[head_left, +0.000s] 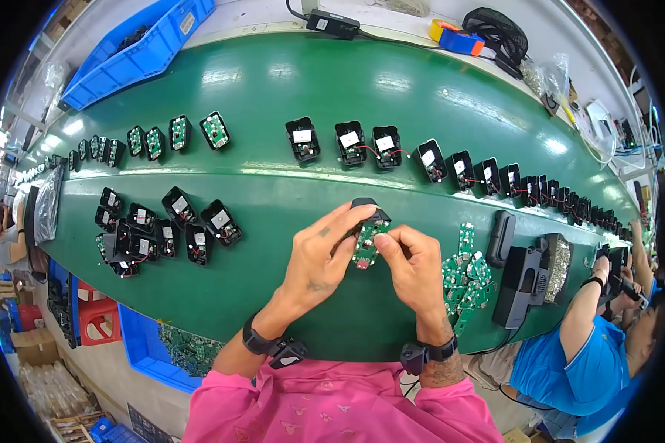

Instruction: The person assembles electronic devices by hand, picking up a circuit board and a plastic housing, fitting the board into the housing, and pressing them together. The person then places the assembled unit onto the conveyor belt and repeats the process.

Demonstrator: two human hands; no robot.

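Above the near part of the green table, my left hand point(319, 251) is closed round a small black plastic housing point(365, 202). A green circuit board point(366, 240) with a red part at its lower end lies at the housing's opening, tilted toward me. My right hand point(415, 272) pinches the board's right edge between thumb and fingers. Whether the board is seated inside the housing I cannot tell, as my fingers cover part of both. Just right of my right hand lies a pile of loose green circuit boards point(465, 280).
Open black housings with white blocks point(303, 139) line the table's far side. Housings with boards point(214, 131) stand far left, and a cluster of housings point(142, 218) nearer. A grey device point(519, 286) and blue crate point(125, 59) flank them. A co-worker in blue point(580, 362) sits right.
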